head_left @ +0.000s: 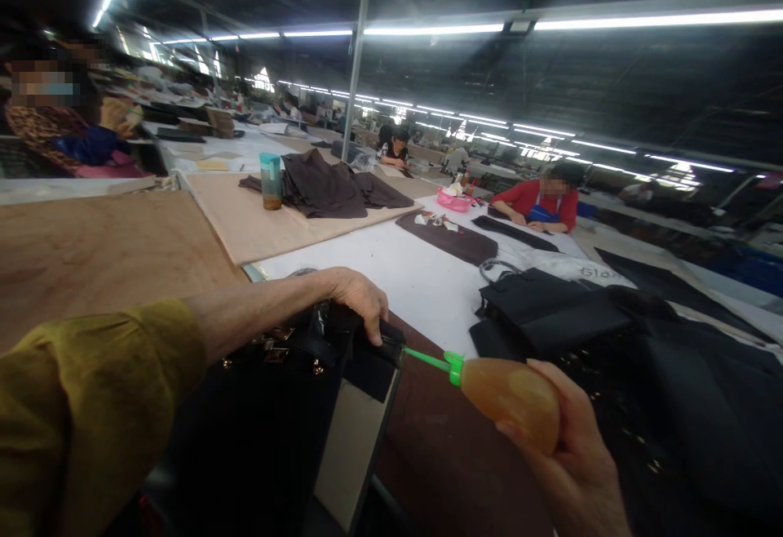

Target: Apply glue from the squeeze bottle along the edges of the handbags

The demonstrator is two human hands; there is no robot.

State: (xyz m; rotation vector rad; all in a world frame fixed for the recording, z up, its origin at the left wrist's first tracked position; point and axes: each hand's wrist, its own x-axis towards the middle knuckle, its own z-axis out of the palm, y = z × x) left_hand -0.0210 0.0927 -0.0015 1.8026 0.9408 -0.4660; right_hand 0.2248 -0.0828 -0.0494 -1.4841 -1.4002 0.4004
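Observation:
My right hand (575, 447) is wrapped round a squeeze bottle (507, 394) of amber liquid, likely glue, with a green cap and a long thin nozzle. The nozzle tip meets or nearly meets the upper edge of a black bag (257, 439). Fingers of my left hand (360, 300) pinch that bag's top edge just beside the tip. Gold-coloured metal fittings sit on the bag, and a beige panel (355, 439) shows along its side. Beneath lies a dark brown sheet (453, 447).
Black bag pieces (550, 312) are heaped at the right. Ahead stand a teal-lidded jar (271, 182) and dark folded fabric (330, 186) on a board. A pink basket (453, 200) is farther back. A person in red (566, 202) works across the table; another sits at the far left.

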